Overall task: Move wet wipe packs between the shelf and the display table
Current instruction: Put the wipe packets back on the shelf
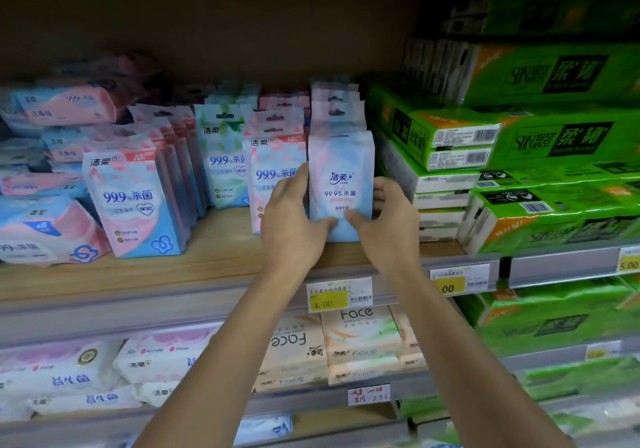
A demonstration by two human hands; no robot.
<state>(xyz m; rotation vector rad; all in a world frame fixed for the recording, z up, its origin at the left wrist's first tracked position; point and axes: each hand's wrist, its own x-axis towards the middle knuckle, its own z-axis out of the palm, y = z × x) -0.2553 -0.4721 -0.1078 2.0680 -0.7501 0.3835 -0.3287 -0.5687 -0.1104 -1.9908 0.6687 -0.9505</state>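
Observation:
A pale blue and pink wet wipe pack [341,177] stands upright at the front of a row on the wooden shelf [214,257]. My left hand [294,219] grips its left side and my right hand [388,219] grips its right side, both thumbs on its front near the bottom. More packs of the same kind [337,108] stand in line behind it. Another row of pink and blue packs [273,167] stands directly to its left, partly hidden by my left hand.
Further wipe packs [135,198] fill the shelf to the left. Green tissue packages [554,136] are stacked close on the right. Yellow price tags [339,297] hang on the shelf's front rail. Face tissue packs [360,337] lie on the shelf below.

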